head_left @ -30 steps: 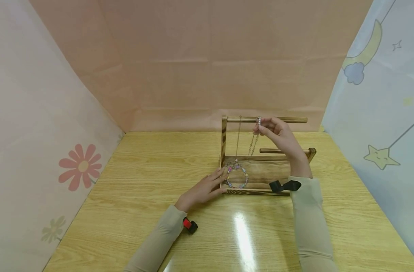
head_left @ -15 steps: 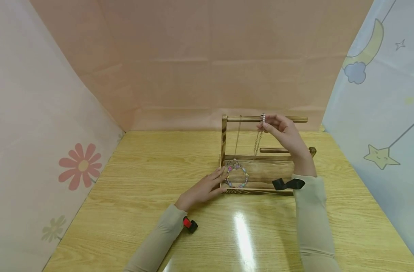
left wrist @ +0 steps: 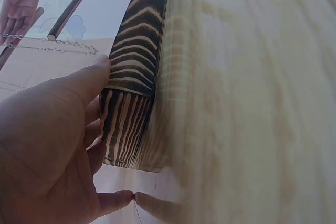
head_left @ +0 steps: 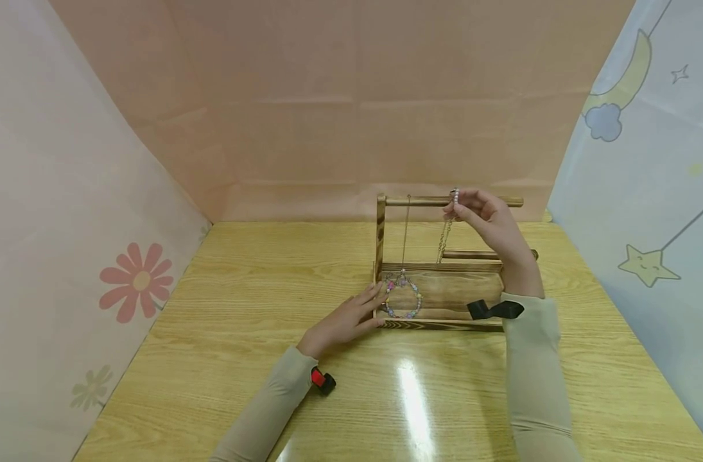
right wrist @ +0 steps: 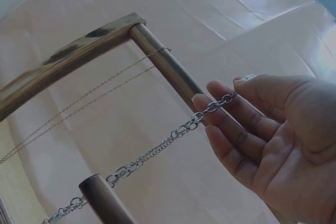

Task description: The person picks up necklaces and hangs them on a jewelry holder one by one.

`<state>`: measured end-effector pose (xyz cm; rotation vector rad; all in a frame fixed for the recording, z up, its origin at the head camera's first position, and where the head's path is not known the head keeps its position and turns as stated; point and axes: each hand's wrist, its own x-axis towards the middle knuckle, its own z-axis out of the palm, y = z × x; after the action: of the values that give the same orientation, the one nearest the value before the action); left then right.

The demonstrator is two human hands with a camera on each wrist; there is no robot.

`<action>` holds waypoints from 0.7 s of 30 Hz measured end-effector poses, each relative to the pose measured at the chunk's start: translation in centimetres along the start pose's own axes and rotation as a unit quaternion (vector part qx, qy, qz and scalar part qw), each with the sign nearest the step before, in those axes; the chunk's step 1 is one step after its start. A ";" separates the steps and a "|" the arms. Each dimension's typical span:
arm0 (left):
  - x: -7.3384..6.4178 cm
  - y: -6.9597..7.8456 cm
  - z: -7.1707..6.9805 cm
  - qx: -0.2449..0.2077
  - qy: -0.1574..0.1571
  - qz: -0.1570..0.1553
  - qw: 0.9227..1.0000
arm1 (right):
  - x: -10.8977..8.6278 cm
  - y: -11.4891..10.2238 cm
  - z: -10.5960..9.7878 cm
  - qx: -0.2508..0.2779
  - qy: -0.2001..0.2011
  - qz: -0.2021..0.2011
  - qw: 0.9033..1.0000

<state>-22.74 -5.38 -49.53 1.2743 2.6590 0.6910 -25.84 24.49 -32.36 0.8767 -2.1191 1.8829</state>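
My right hand [head_left: 492, 221] pinches a silver chain necklace [right wrist: 142, 158] between thumb and fingers, right at the upper bar of a wooden jewelry stand [head_left: 443, 295]. White beads show at the fingertips, and the linked chain hangs down past the lower bar [right wrist: 107, 200]. My left hand [head_left: 345, 321] grips the stand's front left corner, its thumb on the front board [left wrist: 139, 45] and its fingers along the end. A thinner chain necklace [head_left: 406, 234] hangs over the upper bar [head_left: 420, 201] near the left post. Below it, a pastel beaded bracelet [head_left: 418, 298] lies at the tray's left.
The stand rests on a wood-grain table [head_left: 241, 276]. Behind it rises a plain peach backdrop [head_left: 351, 128]. Printed panels flank the table, with a red flower [head_left: 140, 282] on the left and a moon and star [head_left: 648, 266] on the right.
My right hand has moved right and slightly up along the upper bar, carrying the silver chain necklace. The left hand and the stand have stayed in place.
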 end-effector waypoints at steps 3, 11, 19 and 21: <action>-0.1 0.0 0.0 0.002 -0.001 0.002 1.000 | -0.1 -0.2 -0.1 0.000 0.006 0.013 1.000; -0.2 0.3 -0.2 -0.001 -0.007 -0.003 1.000 | -0.4 -0.6 -0.4 -0.018 0.029 0.034 0.999; -0.4 0.5 -0.4 0.019 -0.009 -0.010 1.000 | -0.9 -0.7 -1.0 -0.005 0.034 0.031 0.999; -0.4 0.5 -0.4 0.027 -0.010 -0.010 1.000 | -1.1 -0.6 -1.2 0.000 0.035 0.028 0.999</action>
<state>-22.25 -5.56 -48.95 1.2599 2.6881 0.6036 -24.93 25.90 -32.12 0.7485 -2.1225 1.9115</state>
